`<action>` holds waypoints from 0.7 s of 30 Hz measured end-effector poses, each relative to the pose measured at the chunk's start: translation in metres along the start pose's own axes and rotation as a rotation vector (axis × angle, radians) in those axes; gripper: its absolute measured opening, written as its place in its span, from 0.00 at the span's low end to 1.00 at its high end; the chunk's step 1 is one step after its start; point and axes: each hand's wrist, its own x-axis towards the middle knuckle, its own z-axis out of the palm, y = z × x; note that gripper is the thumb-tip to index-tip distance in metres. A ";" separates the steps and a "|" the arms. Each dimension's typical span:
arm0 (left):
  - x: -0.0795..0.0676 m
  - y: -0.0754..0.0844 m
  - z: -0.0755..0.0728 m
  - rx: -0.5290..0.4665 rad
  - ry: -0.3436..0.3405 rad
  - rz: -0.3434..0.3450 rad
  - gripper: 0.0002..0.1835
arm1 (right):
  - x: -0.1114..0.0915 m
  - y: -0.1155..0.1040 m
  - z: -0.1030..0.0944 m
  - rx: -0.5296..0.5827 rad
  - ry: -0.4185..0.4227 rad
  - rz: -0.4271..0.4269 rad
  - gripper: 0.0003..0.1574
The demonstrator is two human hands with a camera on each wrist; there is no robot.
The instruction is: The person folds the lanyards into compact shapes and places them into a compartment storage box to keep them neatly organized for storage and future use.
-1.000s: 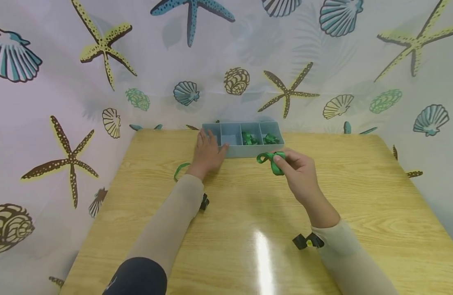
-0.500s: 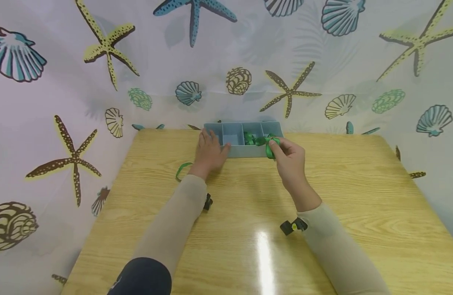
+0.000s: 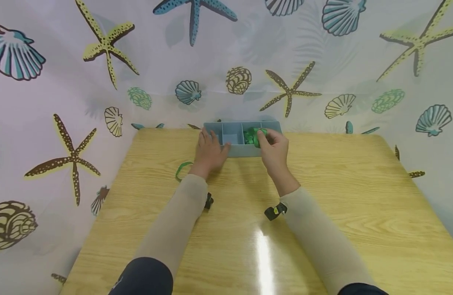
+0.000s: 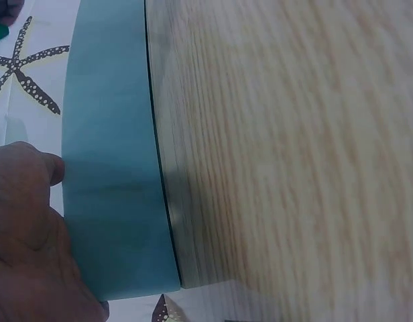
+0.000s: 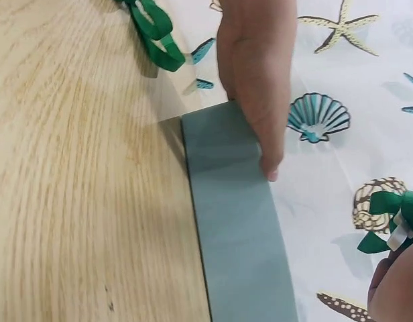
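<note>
A pale blue divided box (image 3: 244,152) stands at the table's back edge. My left hand (image 3: 210,155) rests on its left end, fingers extended over the left compartment and thumb at the front rim; the left wrist view shows this hand (image 4: 25,231) beside the box wall (image 4: 116,154). My right hand (image 3: 276,155) pinches a green ribbon bow (image 3: 260,138) over the right half of the box. In the right wrist view the bow (image 5: 409,209) shows loops and tails. More green ribbon (image 3: 248,138) lies in the third compartment; my right hand hides most of the fourth.
A green ribbon loop (image 3: 181,169) lies on the wooden table (image 3: 233,229), left of the box and partly behind my left wrist. A cloth with shells and starfish (image 3: 211,49) hangs close behind the box.
My right hand has carried the green bow left and away from me, from in front of the box to above its compartments. My left hand has stayed on the box's left end.
</note>
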 end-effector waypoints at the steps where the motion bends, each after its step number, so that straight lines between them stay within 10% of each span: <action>1: -0.001 0.000 -0.001 0.002 0.004 0.002 0.49 | 0.002 0.003 0.004 -0.017 -0.001 -0.004 0.15; 21: 0.000 -0.001 0.001 0.017 0.030 -0.011 0.50 | 0.024 0.032 0.051 -0.423 -0.300 -0.043 0.22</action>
